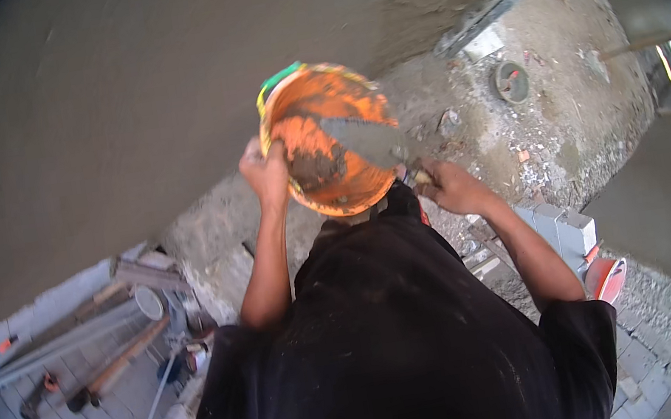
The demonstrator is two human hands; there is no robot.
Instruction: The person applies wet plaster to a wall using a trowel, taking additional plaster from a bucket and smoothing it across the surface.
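Observation:
An orange bucket (335, 203), its inside smeared with grey mortar (319, 165), is tilted in front of my body. My left hand (266, 172) is closed on its left rim, thumb over the edge. In my right hand (452, 186) is the handle of a trowel (364, 138). The trowel's grey, mortar-coated blade reaches over the right side of the bucket into its mouth. A green piece (280, 76) shows at the far rim. The underside of the bucket is hidden.
A wide grey plastered wall (122, 94) rises ahead and to the left. On the rubble-strewn ground stands a dark round bucket (512, 83). Pale blocks (560, 229) and a red-and-white container (607, 280) are to the right. Hammers (117, 364) and long bars (71, 339) lie at the left.

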